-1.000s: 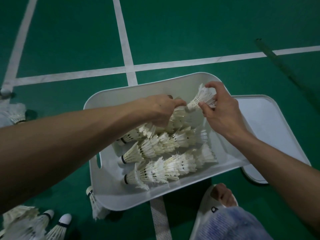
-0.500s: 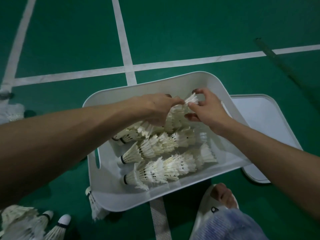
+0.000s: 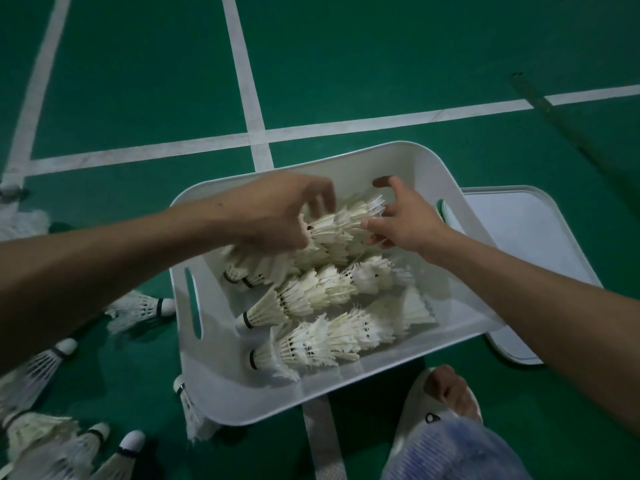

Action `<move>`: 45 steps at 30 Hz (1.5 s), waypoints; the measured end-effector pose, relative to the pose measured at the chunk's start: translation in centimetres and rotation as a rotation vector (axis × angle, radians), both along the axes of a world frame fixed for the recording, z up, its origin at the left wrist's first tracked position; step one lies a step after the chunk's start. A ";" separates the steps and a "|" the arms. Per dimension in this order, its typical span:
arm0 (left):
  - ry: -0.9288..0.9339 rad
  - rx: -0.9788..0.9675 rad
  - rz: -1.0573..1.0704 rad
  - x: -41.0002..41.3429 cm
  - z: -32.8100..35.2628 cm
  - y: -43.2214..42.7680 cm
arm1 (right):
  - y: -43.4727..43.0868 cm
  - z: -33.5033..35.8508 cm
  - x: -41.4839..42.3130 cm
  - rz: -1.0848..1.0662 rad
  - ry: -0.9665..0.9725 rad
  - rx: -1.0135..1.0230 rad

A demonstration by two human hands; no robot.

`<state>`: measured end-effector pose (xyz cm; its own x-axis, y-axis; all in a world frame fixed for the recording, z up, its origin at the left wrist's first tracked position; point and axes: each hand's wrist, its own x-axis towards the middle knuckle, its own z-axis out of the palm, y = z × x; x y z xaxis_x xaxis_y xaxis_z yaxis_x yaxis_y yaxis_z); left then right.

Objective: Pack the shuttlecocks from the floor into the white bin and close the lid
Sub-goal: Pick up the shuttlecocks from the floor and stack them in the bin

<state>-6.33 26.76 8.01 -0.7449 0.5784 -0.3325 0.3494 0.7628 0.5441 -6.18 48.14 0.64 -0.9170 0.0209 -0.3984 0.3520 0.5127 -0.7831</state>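
Note:
The white bin point(image 3: 239, 403) stands on the green court floor and holds several rows of nested white shuttlecocks point(image 3: 311, 296). Both hands are over the far row point(image 3: 343, 223). My left hand point(image 3: 277, 216) hovers over its left part, fingers lifted and blurred, thumb against the feathers. My right hand point(image 3: 405, 216) is at its right end, fingers spread, index raised, thumb touching the feathers. The white lid point(image 3: 519, 244) lies flat on the floor, right of the bin. Loose shuttlecocks lie on the floor to the left point(image 3: 138, 308) and lower left point(image 3: 69, 448).
One shuttlecock point(image 3: 188, 410) is wedged against the bin's near left corner, and another point(image 3: 20, 220) lies at the far left edge. My foot in a white slipper point(image 3: 446, 393) stands just in front of the bin. White court lines cross beyond it.
My right hand has pushed the shuttlecock it held onto the end of the far row. Both hands then loosened their fingers over that row, which lies lower in the bin.

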 end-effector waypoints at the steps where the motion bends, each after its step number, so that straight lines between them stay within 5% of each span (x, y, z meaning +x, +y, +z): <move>1: -0.087 -0.064 0.006 0.3 0.0 -0.9 | -0.1 0.0 -0.1 -0.011 0.008 0.017; 6: -0.292 -0.280 0.005 1.1 -1.7 -3.2 | -0.5 -0.6 -0.3 -0.060 0.024 -0.070; 10: -0.285 -0.214 0.114 0.4 -2.5 -2.9 | -0.6 -0.3 -0.1 -0.031 -0.034 -0.207; 20: -0.370 -0.114 0.176 0.0 -1.9 -2.8 | 0.4 0.7 -0.2 0.000 -0.030 -0.072; 24: -0.344 0.032 0.230 0.6 -1.2 -2.8 | 0.9 2.0 0.4 -0.072 -0.006 -0.016; 28: -0.251 0.222 0.354 1.7 -1.1 -2.0 | -1.1 4.2 2.5 -0.116 0.240 0.236; 32: -0.141 0.374 0.563 2.5 -1.5 -1.1 | -5.4 6.5 6.1 0.181 0.057 -0.198; 38: -0.031 0.525 0.825 3.7 -1.4 -0.8 | -8.8 6.1 7.6 0.179 0.078 -0.244; 42: -0.041 0.539 0.742 4.7 -0.6 -1.7 | -9.6 5.9 7.7 0.251 0.132 -0.143; 45: 0.078 0.372 0.532 5.3 0.7 -4.1 | -9.7 5.7 7.4 0.245 0.152 -0.052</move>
